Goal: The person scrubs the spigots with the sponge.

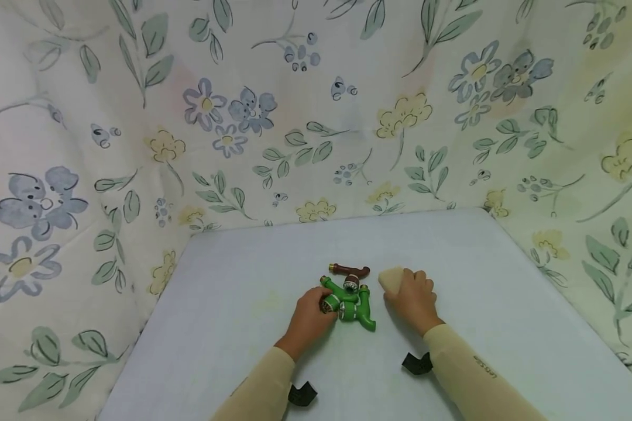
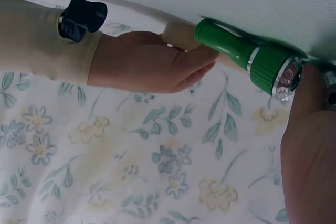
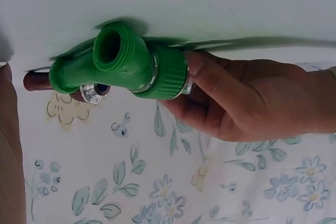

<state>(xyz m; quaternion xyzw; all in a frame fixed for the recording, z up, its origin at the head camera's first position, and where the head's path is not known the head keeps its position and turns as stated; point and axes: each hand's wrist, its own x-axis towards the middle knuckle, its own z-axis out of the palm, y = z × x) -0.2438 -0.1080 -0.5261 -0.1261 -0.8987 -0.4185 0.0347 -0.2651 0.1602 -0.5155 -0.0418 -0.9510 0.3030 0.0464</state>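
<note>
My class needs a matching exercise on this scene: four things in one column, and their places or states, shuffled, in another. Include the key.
Things:
1. Left hand
2. Floral cloth
3. Brown nozzle
4. Cream block

Places or states:
A. Rising behind the table
B. Held in the right hand
C. Gripping a green nozzle
D. Just beyond the green nozzles, seen from the person

Pairs: 1-C, 2-A, 3-D, 4-B
</note>
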